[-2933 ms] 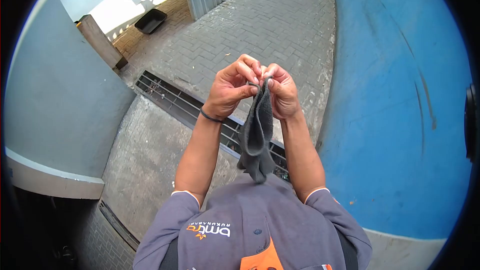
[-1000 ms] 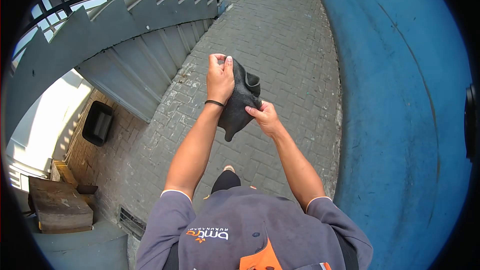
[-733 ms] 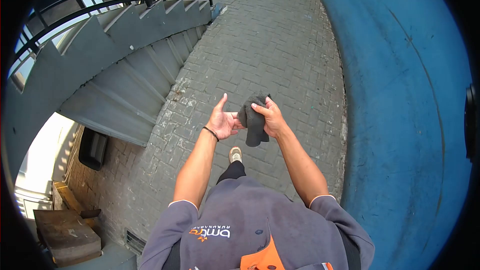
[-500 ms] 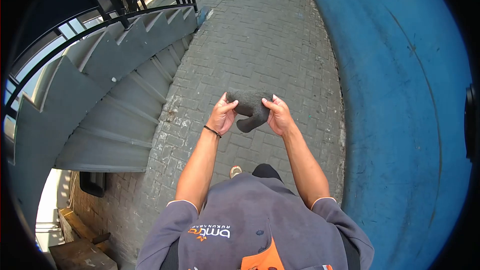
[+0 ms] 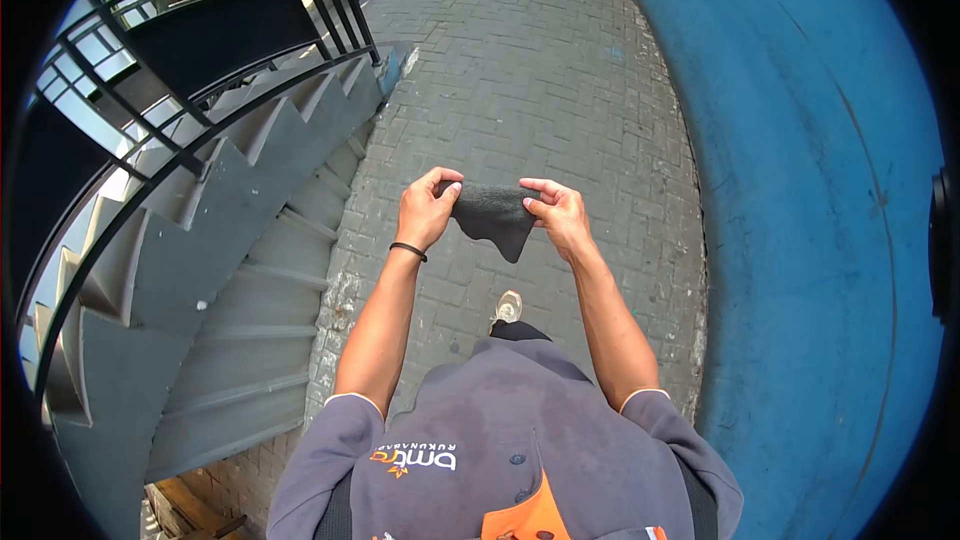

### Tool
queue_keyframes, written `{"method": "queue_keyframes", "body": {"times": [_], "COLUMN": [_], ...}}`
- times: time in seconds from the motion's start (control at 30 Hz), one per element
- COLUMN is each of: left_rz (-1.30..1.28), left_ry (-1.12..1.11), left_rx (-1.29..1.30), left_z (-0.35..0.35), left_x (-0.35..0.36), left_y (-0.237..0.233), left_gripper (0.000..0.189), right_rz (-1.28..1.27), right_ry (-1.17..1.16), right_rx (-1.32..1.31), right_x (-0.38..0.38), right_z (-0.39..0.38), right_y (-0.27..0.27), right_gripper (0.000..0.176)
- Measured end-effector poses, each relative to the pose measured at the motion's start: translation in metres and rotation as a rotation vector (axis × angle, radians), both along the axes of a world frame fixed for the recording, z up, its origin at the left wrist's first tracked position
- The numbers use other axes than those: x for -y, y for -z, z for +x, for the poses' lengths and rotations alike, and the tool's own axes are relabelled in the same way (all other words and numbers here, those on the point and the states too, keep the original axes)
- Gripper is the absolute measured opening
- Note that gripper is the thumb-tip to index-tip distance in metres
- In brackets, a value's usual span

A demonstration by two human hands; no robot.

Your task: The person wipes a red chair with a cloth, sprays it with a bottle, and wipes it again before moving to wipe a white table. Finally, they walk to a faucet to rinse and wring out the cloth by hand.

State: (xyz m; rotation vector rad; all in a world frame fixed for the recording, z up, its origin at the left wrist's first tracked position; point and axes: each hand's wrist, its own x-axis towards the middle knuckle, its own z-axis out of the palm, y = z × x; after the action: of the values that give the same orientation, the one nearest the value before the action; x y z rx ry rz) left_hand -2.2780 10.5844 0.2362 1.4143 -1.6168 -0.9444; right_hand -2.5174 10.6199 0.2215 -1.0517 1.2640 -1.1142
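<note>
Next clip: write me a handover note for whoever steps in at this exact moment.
Hands: the left hand pinches one top corner of the dark cloth; the right hand pinches the other.
Things: the cloth is held out in front of the body, over the brick paving, with the grey staircase to the left and the blue wall to the right.
Done: top edge stretched flat.
Left: lower part hangs to a point; not folded, not put down.

Chest logo [image 5: 415, 461]: white lower-case lettering on the front of the grey shirt [image 5: 500, 410], reading roughly "bmtra" as the head camera sees it.
Small line [image 5: 432, 447]: tiny white capitals running just above the larger word, roughly "RUKUNARA"; the letters are too small to be sure of.
Emblem [image 5: 396, 472]: a small orange star-like mark touching the left end of the lettering, itself without letters.
</note>
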Motion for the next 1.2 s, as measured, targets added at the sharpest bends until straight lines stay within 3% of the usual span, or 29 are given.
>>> {"method": "queue_keyframes", "body": {"times": [0.07, 0.17, 0.3, 0.33, 0.43, 0.5, 0.6, 0.67, 0.73, 0.8, 0.83, 0.93, 0.97, 1.03, 1.17, 1.2], "left_rz": [0.007, 0.002, 0.050, -0.097, -0.176, -0.254, -0.489, -0.560, -0.412, -0.043, -0.103, -0.242, -0.241, -0.233, -0.085, 0.041], "left_ry": [0.061, 0.137, 0.287, 0.259, 0.221, 0.215, 0.219, 0.359, 0.496, 0.590, 0.539, 0.396, 0.352, 0.252, 0.189, 0.245], "left_rx": [-0.044, -0.031, 0.076, 0.216, 0.466, 0.467, 0.486, 0.268, -0.099, -0.524, -0.469, -0.344, -0.301, -0.226, -0.490, -0.709], "left_z": [-0.006, -0.011, -0.015, -0.021, -0.043, -0.051, -0.056, -0.057, -0.067, -0.089, -0.099, -0.130, -0.136, -0.148, -0.180, -0.188], "left_x": [0.065, 0.160, 0.286, 0.315, 0.416, 0.488, 0.595, 0.676, 0.745, 0.802, 0.832, 0.928, 0.964, 1.030, 1.171, 1.208], "left_y": [-0.009, -0.030, -0.050, -0.056, -0.058, -0.053, -0.073, -0.080, -0.095, -0.113, -0.122, -0.130, -0.127, -0.113, -0.080, -0.071], "left_gripper": [0.025, 0.026, 0.038, 0.042, 0.036, 0.025, 0.020, 0.022, 0.025, 0.027, 0.027, 0.028, 0.028, 0.029, 0.025, 0.029], "right_rz": [-0.030, -0.064, -0.049, -0.102, -0.297, -0.494, -0.574, -0.399, -0.285, -0.367, -0.409, -0.302, -0.235, -0.249, -0.275, -0.280], "right_ry": [-0.043, -0.130, -0.147, -0.157, -0.174, -0.189, -0.069, -0.105, -0.210, -0.168, -0.148, -0.200, -0.244, -0.212, -0.083, -0.089], "right_rx": [-0.044, -0.321, -0.675, -0.768, -1.048, -1.244, -1.223, -0.698, -0.096, 0.149, 0.275, 0.239, 0.241, 0.540, 0.609, 0.587], "right_x": [0.064, 0.162, 0.278, 0.310, 0.405, 0.483, 0.590, 0.670, 0.740, 0.800, 0.829, 0.913, 0.948, 1.011, 1.151, 1.186], "right_z": [-0.015, -0.037, -0.042, -0.043, -0.055, -0.064, -0.075, -0.093, -0.107, -0.114, -0.115, -0.116, -0.115, -0.112, -0.142, -0.153], "right_y": [-0.025, -0.051, -0.090, -0.093, -0.081, -0.064, -0.073, -0.079, -0.087, -0.100, -0.105, -0.093, -0.074, -0.047, -0.049, -0.055], "right_gripper": [0.036, 0.036, 0.038, 0.036, 0.030, 0.026, 0.021, 0.020, 0.019, 0.028, 0.032, 0.059, 0.054, 0.044, 0.031, 0.030]}}
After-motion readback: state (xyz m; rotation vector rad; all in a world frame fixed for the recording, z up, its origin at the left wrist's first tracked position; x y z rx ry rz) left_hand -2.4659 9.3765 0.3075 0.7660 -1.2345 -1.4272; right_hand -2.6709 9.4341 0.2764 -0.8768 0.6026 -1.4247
